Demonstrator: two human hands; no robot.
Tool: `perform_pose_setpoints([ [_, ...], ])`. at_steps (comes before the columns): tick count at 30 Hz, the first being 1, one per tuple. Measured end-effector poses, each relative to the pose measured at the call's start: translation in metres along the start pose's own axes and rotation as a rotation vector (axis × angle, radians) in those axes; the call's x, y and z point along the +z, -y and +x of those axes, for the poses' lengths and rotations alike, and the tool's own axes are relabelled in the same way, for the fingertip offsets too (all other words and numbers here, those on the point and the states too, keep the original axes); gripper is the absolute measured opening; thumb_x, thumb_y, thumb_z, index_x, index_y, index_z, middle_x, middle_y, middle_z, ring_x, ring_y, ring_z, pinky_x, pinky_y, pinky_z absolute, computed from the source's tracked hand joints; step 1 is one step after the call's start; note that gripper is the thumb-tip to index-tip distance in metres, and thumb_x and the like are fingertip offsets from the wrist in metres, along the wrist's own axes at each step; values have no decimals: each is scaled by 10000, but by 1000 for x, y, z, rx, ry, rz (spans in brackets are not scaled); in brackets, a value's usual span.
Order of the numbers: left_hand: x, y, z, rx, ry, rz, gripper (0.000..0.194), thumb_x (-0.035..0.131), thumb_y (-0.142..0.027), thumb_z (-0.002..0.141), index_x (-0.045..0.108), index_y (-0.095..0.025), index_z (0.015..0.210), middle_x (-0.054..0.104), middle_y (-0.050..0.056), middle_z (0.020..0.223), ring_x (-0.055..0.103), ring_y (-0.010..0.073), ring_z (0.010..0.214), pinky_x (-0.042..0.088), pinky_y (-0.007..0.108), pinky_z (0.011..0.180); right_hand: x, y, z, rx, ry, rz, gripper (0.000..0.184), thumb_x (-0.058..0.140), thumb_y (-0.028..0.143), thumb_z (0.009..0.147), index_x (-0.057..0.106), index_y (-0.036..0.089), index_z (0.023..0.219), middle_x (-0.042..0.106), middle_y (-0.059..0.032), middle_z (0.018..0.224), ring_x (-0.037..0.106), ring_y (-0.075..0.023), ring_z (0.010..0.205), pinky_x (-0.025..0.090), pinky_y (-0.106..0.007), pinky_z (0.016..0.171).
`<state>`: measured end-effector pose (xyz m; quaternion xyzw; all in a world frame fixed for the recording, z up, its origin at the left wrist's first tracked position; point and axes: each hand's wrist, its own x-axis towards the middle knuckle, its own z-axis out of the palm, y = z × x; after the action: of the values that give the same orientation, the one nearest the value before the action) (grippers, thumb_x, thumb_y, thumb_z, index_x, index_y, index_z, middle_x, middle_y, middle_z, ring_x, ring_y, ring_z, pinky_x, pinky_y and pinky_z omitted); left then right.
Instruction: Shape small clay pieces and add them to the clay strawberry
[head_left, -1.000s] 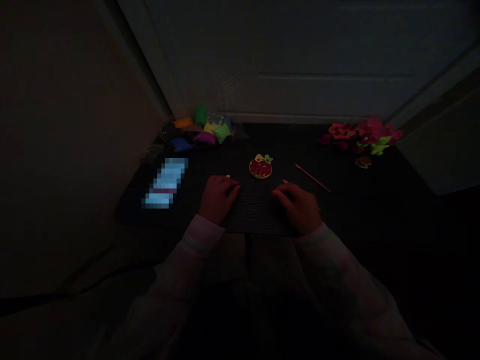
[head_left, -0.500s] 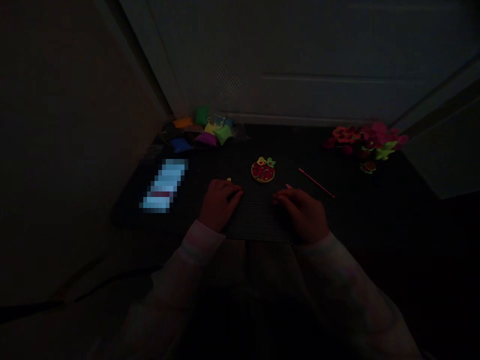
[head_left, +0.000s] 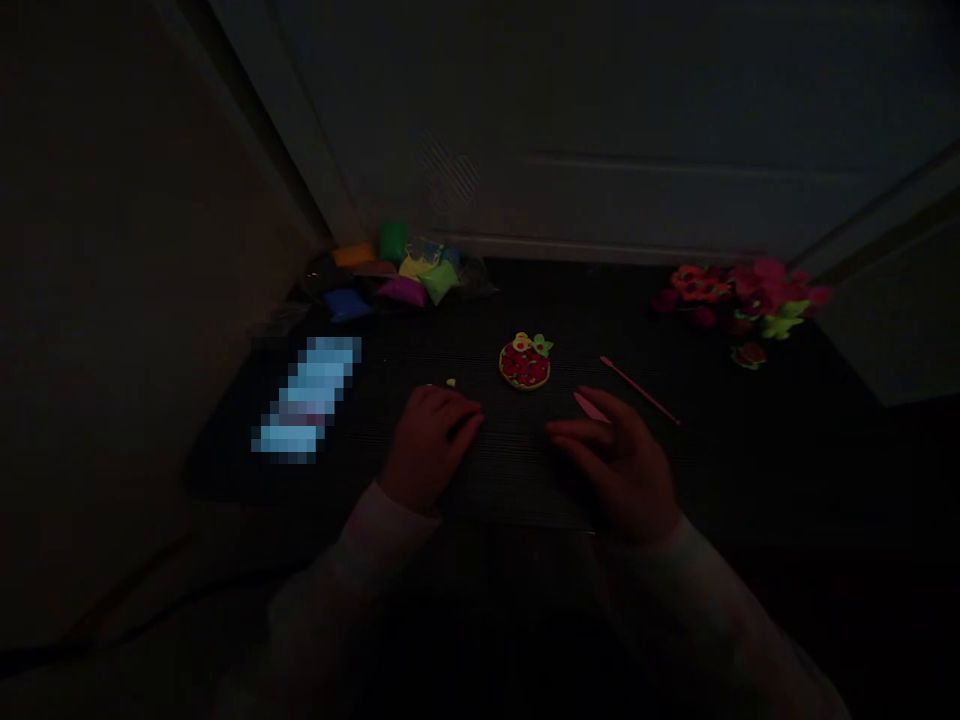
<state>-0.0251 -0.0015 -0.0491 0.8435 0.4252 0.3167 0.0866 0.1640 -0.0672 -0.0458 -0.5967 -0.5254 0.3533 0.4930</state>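
In dim light, my left hand (head_left: 429, 445) rests on the dark table with thumb and fingers pinched together. What it holds, if anything, I cannot make out. A tiny yellow bit (head_left: 451, 382) lies just beyond its knuckles. My right hand (head_left: 626, 460) is to the right, thumb and one finger meeting at the tips while the index is lifted away; anything between them is too dark to see. Partly hidden behind that hand is a pink pointed tool (head_left: 590, 406). Beyond the hands, between them, lies a round red clay piece (head_left: 524, 368) with a yellow rim, topped by a yellow flower (head_left: 522, 342) and a green one (head_left: 541, 346).
A thin pink stick (head_left: 641, 390) lies at the right. Colourful clay packets (head_left: 405, 290) are heaped at the back left, near a lit, blurred phone (head_left: 309, 400). Bright flower-like pieces (head_left: 750, 290) cluster at the back right, a small piece (head_left: 748, 355) before them.
My right hand has lifted its index finger away from the other fingertips, and more of the pink pointed tool shows. The left hand keeps its pinch. The view has shifted slightly.
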Motion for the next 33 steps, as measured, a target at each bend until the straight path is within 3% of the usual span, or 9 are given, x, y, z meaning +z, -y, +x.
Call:
perform_pose_setpoints([
  [7,1,1,0,18,50,8,128,538,-193,762,636,-155,835,616,55,799,506,182,800,438,376,750,-2,1,-1,48,11,-90,537,580,306,743,339,327,1223,687,23,867,613,-181,895,373,-460,921],
  [14,4,-1,0,9,93,59,146,543,-208,758,645,-165,853,615,61,826,486,196,838,433,372,763,-3,2,-1,-50,-7,-206,382,608,299,715,472,281,1072,690,20,784,596,-219,937,296,-509,962],
  [21,4,-1,-1,-15,82,38,147,557,-230,748,634,-166,856,615,61,836,495,201,851,428,396,781,-1,-2,-3,-46,-6,-163,428,615,280,710,444,274,1103,687,-3,807,620,-217,881,377,-484,911],
  [28,3,-1,-2,-14,72,24,145,558,-229,749,630,-155,851,611,62,843,497,195,858,420,385,794,-3,-1,-1,-54,31,-190,335,599,302,722,478,275,1033,694,9,800,600,-220,930,327,-509,950],
  [33,2,-1,-2,-25,64,13,141,559,-232,748,631,-157,844,612,61,830,502,196,853,422,384,788,-3,6,0,-124,63,-279,275,555,272,758,487,249,1023,693,3,828,633,-181,845,485,-382,807],
])
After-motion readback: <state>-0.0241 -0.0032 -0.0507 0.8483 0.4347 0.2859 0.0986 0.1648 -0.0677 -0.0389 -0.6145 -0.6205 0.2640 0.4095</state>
